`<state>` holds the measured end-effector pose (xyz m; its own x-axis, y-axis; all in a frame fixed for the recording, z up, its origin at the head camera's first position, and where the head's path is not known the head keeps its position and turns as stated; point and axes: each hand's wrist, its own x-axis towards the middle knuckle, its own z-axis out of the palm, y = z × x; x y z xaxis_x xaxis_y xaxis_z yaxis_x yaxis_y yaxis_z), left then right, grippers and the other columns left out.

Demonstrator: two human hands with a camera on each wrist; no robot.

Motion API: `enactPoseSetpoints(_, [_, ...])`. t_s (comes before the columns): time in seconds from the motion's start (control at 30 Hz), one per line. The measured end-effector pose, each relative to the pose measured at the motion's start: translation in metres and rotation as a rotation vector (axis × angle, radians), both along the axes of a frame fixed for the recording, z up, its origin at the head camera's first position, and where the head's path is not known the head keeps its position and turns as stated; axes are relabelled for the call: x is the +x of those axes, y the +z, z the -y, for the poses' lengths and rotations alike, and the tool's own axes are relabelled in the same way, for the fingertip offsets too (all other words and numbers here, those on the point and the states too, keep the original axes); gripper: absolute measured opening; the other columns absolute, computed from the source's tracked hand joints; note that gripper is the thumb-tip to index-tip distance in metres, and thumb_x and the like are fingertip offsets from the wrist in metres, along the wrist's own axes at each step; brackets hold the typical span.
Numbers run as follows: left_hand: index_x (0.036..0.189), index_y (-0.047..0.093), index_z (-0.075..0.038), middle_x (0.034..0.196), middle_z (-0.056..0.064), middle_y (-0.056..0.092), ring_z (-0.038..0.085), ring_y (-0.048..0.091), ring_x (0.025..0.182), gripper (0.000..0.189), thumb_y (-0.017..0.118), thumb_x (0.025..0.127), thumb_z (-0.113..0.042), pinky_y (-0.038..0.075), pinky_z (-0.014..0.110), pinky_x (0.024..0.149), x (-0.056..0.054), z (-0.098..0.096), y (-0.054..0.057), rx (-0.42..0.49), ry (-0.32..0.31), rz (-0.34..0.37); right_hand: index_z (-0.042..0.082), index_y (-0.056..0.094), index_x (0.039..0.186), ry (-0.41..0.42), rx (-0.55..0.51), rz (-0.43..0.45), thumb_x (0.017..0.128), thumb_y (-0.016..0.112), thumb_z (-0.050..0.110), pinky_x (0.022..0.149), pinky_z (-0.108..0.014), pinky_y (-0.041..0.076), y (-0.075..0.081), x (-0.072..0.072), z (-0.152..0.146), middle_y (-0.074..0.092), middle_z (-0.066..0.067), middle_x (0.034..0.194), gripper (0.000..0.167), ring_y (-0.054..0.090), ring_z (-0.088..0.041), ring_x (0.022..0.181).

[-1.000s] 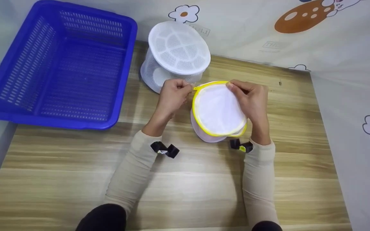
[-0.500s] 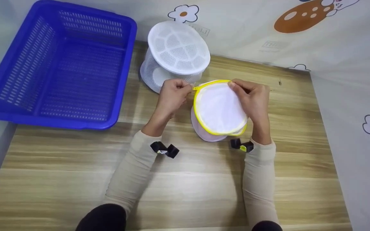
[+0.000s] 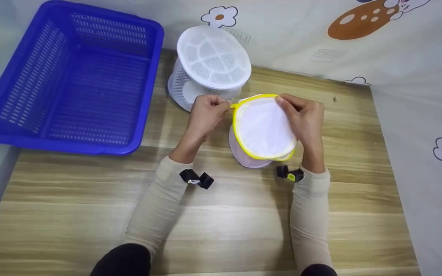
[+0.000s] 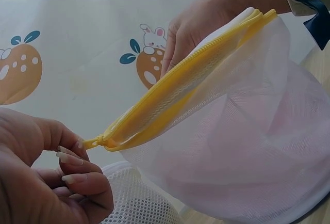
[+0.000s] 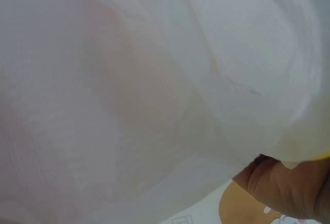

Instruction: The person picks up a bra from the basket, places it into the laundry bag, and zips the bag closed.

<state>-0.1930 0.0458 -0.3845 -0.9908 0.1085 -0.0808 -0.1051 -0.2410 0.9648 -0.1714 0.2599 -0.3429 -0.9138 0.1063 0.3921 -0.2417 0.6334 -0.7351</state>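
Note:
A white mesh laundry bag (image 3: 265, 126) with a yellow zipper (image 4: 178, 82) around its round top stands on the table, slightly tilted. My left hand (image 3: 207, 115) pinches the yellow zipper pull (image 4: 94, 142) between thumb and forefinger, at the bag's left side. With thumb and fingers my right hand (image 3: 306, 117) grips the far right part of the rim; some of its fingers are hidden behind the lid. Along the near right edge, two yellow bands show, one below the other. White mesh fills most of the right wrist view, where only the right thumb (image 5: 289, 185) shows.
A second white mesh bag (image 3: 214, 57), cylinder-shaped with a patterned round top, stands behind my left hand. To the left is a large blue plastic basket (image 3: 138, 126). A printed sheet (image 3: 290, 42) backs the wooden table (image 3: 221, 230).
My right hand has shifted slightly to the right, drawing the bag's yellow rim a little right and away from me. The left hand has stayed in place on the zipper pull.

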Motion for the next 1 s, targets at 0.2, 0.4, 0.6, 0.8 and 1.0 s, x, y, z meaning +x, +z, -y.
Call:
enactPoseSetpoints(0.2, [0.069, 0.055, 0.01, 0.051, -0.001, 0.04, 0.006, 0.032, 0.039, 0.018, 0.058, 0.086, 0.005, 0.027, 0.017, 0.039, 0.0, 0.0, -0.001, 0.01, 0.002, 0.011, -0.005, 0.074, 0.092, -0.019, 0.005, 0.009, 0.085, 0.071, 0.006, 0.056, -0.014, 0.047, -0.001, -0.001, -0.001, 0.07, -0.017, 0.084, 0.013, 0.063, -0.01, 0.066])
enactPoseSetpoints(0.4, [0.072, 0.055, 0.014, 0.051, -0.001, 0.04, 0.006, 0.032, 0.04, 0.017, 0.058, 0.087, 0.005, 0.027, 0.017, 0.039, 0.0, 0.0, -0.001, 0.009, 0.003, 0.013, 0.003, 0.076, 0.093, -0.038, -0.007, 0.015, 0.085, 0.073, 0.016, 0.056, -0.015, 0.048, -0.021, -0.012, -0.018, 0.071, -0.013, 0.084, 0.016, 0.064, -0.008, 0.067])
enactPoseSetpoints(0.6, [0.067, 0.053, 0.008, 0.05, -0.001, 0.038, 0.007, 0.031, 0.04, 0.022, 0.059, 0.087, 0.003, 0.026, 0.017, 0.039, 0.001, 0.001, 0.0, -0.01, -0.01, -0.006, 0.007, 0.077, 0.092, -0.037, -0.035, 0.007, 0.083, 0.075, 0.02, 0.057, -0.016, 0.05, -0.028, -0.016, -0.023, 0.071, -0.011, 0.084, 0.015, 0.066, -0.007, 0.068])
enactPoseSetpoints(0.8, [0.063, 0.054, 0.002, 0.049, -0.002, 0.038, 0.006, 0.031, 0.039, 0.024, 0.059, 0.086, 0.003, 0.025, 0.017, 0.038, 0.001, 0.0, -0.001, -0.008, -0.009, -0.004, 0.0, 0.075, 0.094, -0.06, -0.019, 0.031, 0.085, 0.073, 0.012, 0.058, -0.014, 0.049, -0.016, -0.01, -0.014, 0.071, -0.016, 0.086, 0.015, 0.065, -0.006, 0.069])
enactPoseSetpoints(1.0, [0.064, 0.054, 0.003, 0.05, -0.001, 0.039, 0.007, 0.032, 0.04, 0.023, 0.058, 0.087, 0.003, 0.026, 0.018, 0.039, 0.001, 0.001, -0.001, -0.002, -0.011, -0.006, -0.003, 0.074, 0.095, -0.066, -0.016, 0.04, 0.085, 0.072, 0.009, 0.058, -0.014, 0.048, -0.011, -0.007, -0.009, 0.07, -0.017, 0.088, 0.016, 0.065, -0.008, 0.069])
